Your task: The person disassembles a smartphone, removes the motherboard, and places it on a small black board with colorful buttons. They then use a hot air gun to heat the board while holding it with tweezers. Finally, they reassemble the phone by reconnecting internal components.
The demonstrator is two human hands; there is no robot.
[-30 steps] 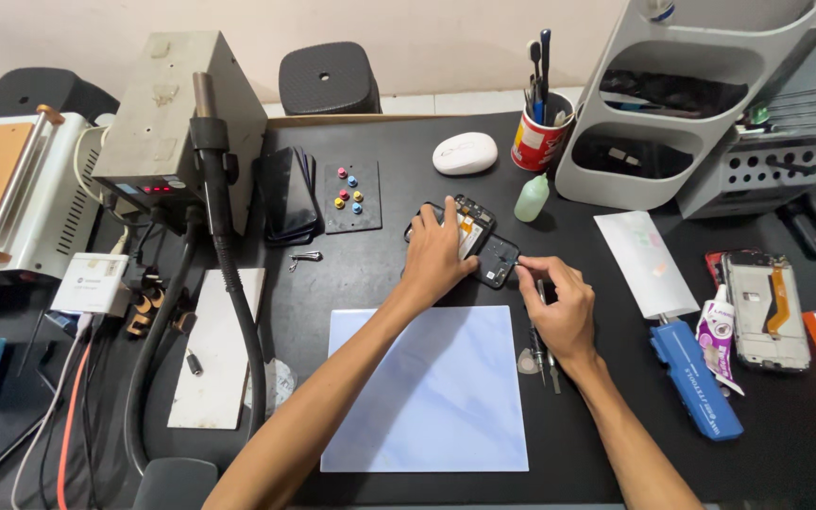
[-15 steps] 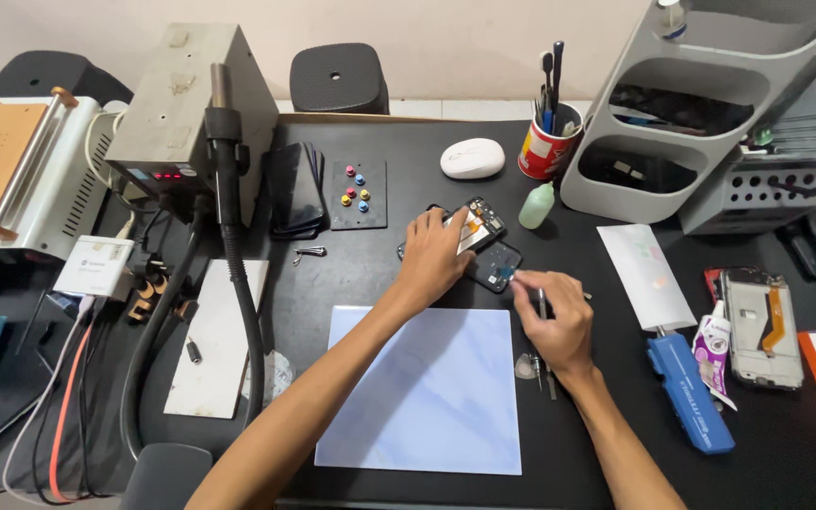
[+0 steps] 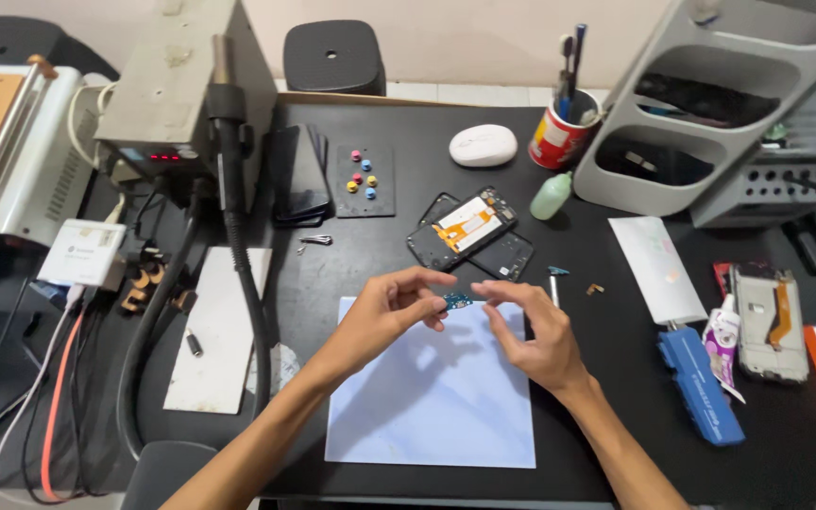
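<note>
Both hands have left the opened phone (image 3: 465,229) at the back of the counter (image 3: 380,255) and come nearer, above the far edge of the pale blue mat (image 3: 432,397). Between them they hold a small teal circuit board (image 3: 458,301), which was not in their fingers half a second ago. The left hand (image 3: 391,316) has its grip nearly closed, thumb and forefinger pinching the board's left end. The right hand (image 3: 535,331) meets it from the other side, fingertips closed on the right end, the remaining fingers loosely curled. The board hangs just above the mat, not touching it.

The phone lies open and face up with an orange and white part showing, beside a second dark frame. A small tool (image 3: 555,280) with a teal head rests on the counter just right of the right hand. Farther back sit a white mouse (image 3: 483,145), a red cup of pens (image 3: 561,140) and a small green bottle (image 3: 551,196). A hot-air station (image 3: 177,94) stands at the left, its black hose running down past a white slab (image 3: 221,326).
</note>
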